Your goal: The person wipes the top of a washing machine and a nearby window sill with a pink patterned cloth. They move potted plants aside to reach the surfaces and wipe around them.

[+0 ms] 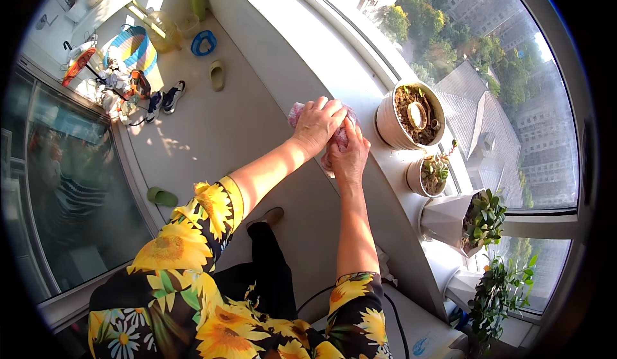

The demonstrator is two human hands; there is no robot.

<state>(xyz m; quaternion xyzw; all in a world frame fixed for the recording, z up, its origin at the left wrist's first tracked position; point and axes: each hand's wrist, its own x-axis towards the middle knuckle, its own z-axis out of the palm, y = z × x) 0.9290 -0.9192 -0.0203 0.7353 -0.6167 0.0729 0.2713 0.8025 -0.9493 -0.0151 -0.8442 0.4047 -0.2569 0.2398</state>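
Both my hands grip a bunched pink-and-white cloth (340, 138) at the inner edge of a white window ledge (332, 60). My left hand (317, 123) lies across its upper part, fingers curled over it. Just below and to the right, my right hand (351, 159) clasps the other side of the cloth. Part of the cloth is hidden under my fingers. Closest to my hands on the ledge is a large cream ridged pot (393, 123) with soil and small shoots. A smaller pot (417, 177) holding a succulent stands beside it.
Farther along the ledge are a white faceted pot (443, 217) and a trailing leafy plant (501, 286). A window (544, 166) borders the ledge. On the floor lie slippers (217, 75), sneakers (166, 99), a blue basin (203, 43) and a black cable (397, 315).
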